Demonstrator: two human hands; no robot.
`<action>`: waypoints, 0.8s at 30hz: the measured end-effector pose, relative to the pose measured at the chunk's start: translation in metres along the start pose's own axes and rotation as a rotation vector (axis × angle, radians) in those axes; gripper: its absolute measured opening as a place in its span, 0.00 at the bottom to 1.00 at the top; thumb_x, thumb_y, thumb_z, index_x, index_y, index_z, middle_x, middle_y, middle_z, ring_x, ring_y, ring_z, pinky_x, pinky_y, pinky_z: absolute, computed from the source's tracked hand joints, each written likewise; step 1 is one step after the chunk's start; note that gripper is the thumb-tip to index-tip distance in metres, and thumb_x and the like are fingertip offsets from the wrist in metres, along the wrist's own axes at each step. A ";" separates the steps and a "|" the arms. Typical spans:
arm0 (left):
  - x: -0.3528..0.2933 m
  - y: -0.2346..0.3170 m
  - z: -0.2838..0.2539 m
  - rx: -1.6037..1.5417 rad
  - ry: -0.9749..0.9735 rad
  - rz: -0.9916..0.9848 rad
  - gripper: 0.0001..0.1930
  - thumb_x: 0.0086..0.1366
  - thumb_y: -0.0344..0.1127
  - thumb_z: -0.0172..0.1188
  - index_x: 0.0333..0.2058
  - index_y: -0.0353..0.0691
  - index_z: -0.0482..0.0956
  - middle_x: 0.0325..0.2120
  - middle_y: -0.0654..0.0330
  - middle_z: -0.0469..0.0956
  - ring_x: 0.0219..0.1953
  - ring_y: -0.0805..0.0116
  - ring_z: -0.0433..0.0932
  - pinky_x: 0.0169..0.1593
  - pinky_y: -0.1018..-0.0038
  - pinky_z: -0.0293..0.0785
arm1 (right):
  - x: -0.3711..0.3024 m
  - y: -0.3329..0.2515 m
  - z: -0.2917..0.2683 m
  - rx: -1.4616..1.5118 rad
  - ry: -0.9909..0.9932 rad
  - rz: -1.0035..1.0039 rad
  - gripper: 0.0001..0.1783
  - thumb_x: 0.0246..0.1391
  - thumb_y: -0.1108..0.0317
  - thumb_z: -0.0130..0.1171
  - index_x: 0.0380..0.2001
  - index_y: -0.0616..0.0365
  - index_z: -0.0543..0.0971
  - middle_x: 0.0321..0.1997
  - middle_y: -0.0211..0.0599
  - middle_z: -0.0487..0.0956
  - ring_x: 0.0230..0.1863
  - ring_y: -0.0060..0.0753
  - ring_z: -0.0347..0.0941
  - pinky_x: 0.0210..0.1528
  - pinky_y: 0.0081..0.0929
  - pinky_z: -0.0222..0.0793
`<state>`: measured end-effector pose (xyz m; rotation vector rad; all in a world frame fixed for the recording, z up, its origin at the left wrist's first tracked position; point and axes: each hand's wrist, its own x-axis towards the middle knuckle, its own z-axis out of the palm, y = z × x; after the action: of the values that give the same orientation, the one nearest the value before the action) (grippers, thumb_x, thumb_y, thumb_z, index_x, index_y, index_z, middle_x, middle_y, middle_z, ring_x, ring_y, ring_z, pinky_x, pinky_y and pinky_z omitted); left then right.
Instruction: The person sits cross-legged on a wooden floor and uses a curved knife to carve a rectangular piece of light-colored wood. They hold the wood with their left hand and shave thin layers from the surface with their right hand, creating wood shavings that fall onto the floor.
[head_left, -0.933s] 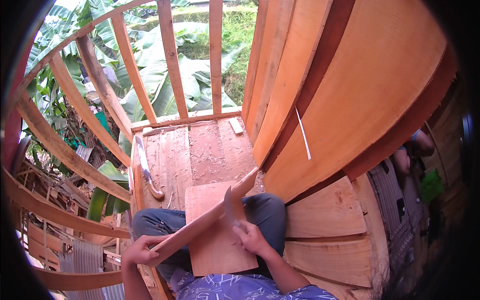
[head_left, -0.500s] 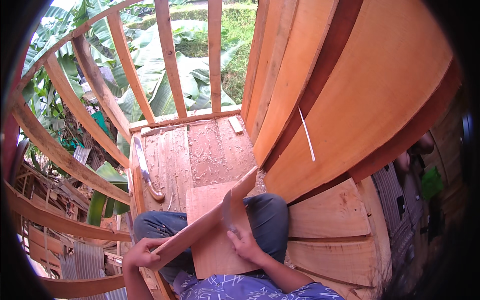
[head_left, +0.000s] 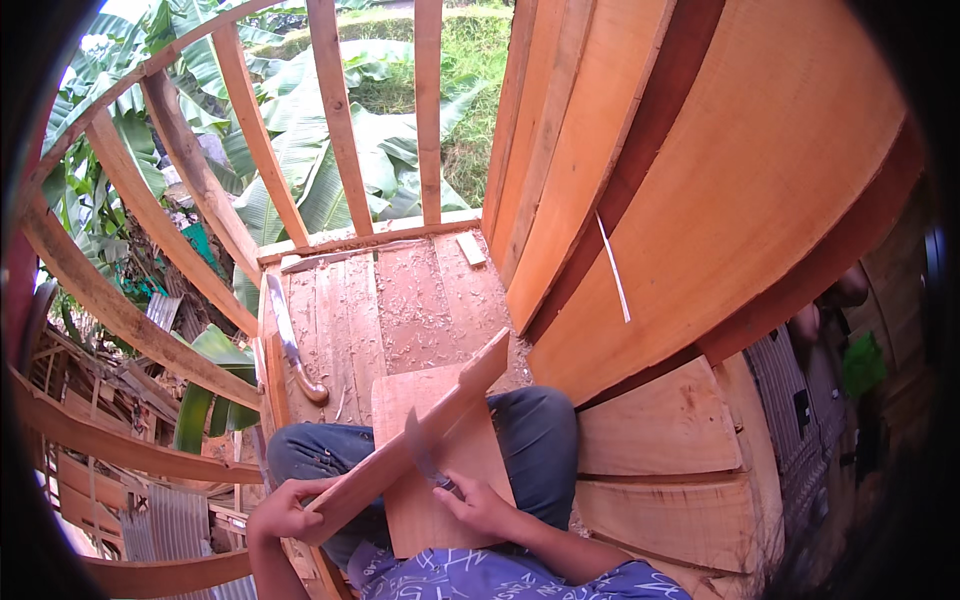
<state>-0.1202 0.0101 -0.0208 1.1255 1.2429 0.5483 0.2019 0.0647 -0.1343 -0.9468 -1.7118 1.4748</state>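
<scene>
A narrow wooden board (head_left: 375,462) slants up to the right over my lap, its upper end notched. My left hand (head_left: 283,512) grips its lower end, fingers closed round it. In my right hand (head_left: 474,504) is a knife (head_left: 420,448), its curved blade pointing up and lying against the narrow board's near edge. The handle is mostly hidden in my fist. Below them, a wide flat board (head_left: 440,515) rests across my legs.
Left of my knee, a machete (head_left: 285,325) with a wooden handle lies on the plank floor (head_left: 350,300), which is strewn with shavings. A small wood block (head_left: 470,250) lies at the far end. Upright slats (head_left: 265,130) rail the left; large wooden panels (head_left: 740,200) stand on the right.
The knife in my right hand has moved left and down along the narrow board, away from its notched end. My left hand and both boards have stayed nearly still.
</scene>
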 end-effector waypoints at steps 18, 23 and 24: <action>-0.004 0.000 0.004 0.049 -0.021 -0.017 0.40 0.43 0.40 0.60 0.61 0.37 0.73 0.52 0.59 0.80 0.54 0.72 0.74 0.60 0.73 0.66 | 0.007 -0.047 -0.045 0.188 0.031 0.525 0.20 0.66 0.59 0.55 0.57 0.57 0.72 0.20 0.26 0.71 0.15 0.16 0.65 0.16 0.19 0.63; -0.004 0.007 0.008 0.110 -0.016 0.020 0.41 0.47 0.49 0.65 0.61 0.37 0.73 0.52 0.58 0.80 0.54 0.72 0.74 0.60 0.73 0.67 | 0.006 -0.047 -0.045 0.193 0.050 0.503 0.19 0.66 0.59 0.55 0.55 0.58 0.72 0.20 0.26 0.71 0.16 0.16 0.65 0.16 0.19 0.63; -0.003 0.009 0.009 0.112 -0.019 0.029 0.41 0.48 0.52 0.66 0.61 0.36 0.73 0.52 0.58 0.80 0.54 0.72 0.74 0.60 0.73 0.67 | 0.004 -0.047 -0.041 0.174 0.046 0.495 0.19 0.66 0.59 0.55 0.54 0.58 0.72 0.20 0.26 0.71 0.16 0.16 0.65 0.17 0.20 0.63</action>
<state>-0.1102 0.0074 -0.0118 1.2418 1.2549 0.4931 0.2307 0.0843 -0.0823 -1.3592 -1.3429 1.8608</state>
